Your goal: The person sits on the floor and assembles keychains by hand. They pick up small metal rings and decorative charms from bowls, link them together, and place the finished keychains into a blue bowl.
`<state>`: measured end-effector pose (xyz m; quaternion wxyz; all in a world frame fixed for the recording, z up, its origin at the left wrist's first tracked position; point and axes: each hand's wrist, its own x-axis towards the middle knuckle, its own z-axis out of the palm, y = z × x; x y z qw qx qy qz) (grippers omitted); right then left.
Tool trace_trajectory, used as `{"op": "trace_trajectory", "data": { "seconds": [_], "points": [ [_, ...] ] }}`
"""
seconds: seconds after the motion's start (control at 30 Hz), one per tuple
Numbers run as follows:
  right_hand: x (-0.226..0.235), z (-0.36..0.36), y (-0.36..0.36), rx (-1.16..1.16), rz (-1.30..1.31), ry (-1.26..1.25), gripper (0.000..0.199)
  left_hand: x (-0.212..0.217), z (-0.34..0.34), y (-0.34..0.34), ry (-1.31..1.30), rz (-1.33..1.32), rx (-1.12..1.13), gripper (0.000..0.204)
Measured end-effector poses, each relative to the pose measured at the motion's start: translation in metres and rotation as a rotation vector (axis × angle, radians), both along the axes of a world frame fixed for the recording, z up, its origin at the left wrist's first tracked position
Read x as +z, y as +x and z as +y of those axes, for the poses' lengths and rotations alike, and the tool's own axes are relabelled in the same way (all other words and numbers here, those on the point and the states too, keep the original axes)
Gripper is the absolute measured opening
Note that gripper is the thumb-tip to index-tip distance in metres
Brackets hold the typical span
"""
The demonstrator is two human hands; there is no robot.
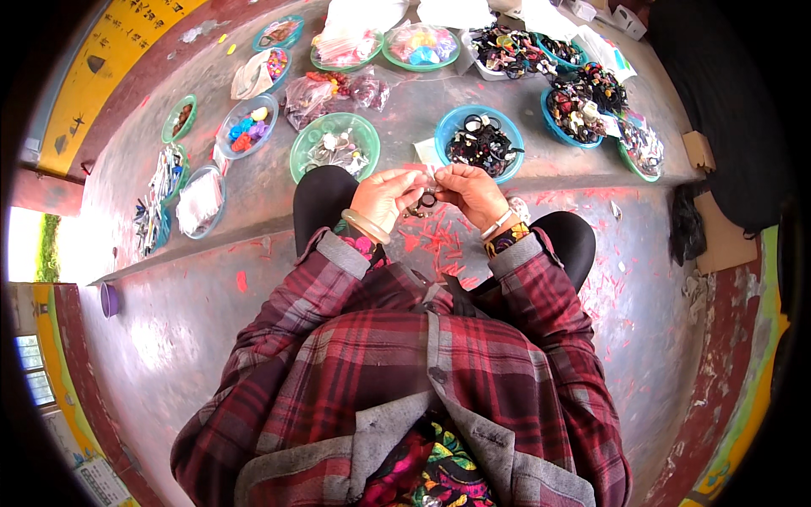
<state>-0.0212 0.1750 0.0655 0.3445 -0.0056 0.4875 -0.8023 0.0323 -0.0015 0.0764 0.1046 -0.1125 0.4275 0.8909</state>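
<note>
Before a grey concrete ledge (405, 127), pinched a small pale piece (432, 172) between the left grip (387, 194) and the right grip (475, 194).
Clamped both grips on the piece, close beside each other; could not tell its kind. Had a dark band (427, 201) just below the grips and red scraps (411, 242) strewn over the floor (634, 321) beneath. Faced a blue bowl (475, 111) of dark, tangled items (483, 145) just beyond the right grip, a green bowl (334, 121) of small pale items (338, 154) beyond the left grip, and more bowls (224, 131) farther out.
</note>
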Motion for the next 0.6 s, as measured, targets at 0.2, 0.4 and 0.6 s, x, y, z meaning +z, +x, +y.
{"op": "trace_trajectory", "data": {
  "seconds": [0.2,0.4,0.6],
  "points": [
    [-0.004,0.000,0.000,0.012,-0.010,0.006,0.013,0.002,0.000,-0.001,-0.018,0.035,-0.011,0.018],
    [-0.020,-0.001,-0.001,-0.127,0.102,0.172,0.011,-0.006,0.003,-0.001,-0.041,-0.011,0.000,0.019],
    [0.014,-0.013,0.010,-0.438,1.296,0.788,0.007,-0.015,0.008,-0.002,-0.210,-0.020,0.043,0.019]
  ]
}}
